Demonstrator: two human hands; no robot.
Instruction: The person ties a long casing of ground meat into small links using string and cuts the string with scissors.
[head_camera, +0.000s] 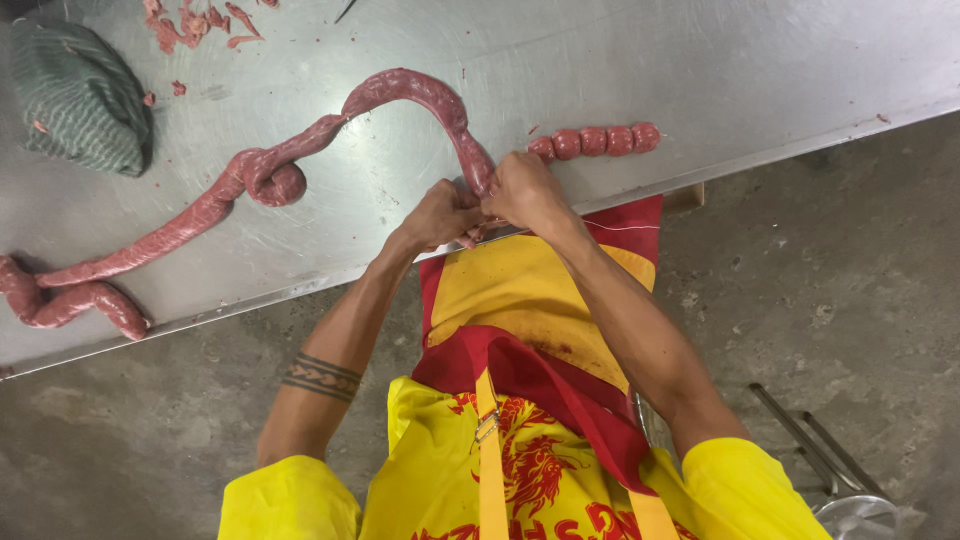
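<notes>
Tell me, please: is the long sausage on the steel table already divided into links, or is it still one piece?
Mostly one piece. The long sausage curves smooth and undivided; only four short links beside the right hand are pinched off.

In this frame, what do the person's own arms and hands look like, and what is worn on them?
Both hands are bare: left hand, right hand. No gloves, rings or watch show. Short yellow sleeves cover the upper arms. The left forearm bears a dark patterned band tattoo.

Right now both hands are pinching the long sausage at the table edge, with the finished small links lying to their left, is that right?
Not quite. The head view shows the small links lying to the right of the hands, left hand and right hand, which pinch the long sausage at the table edge.
</notes>
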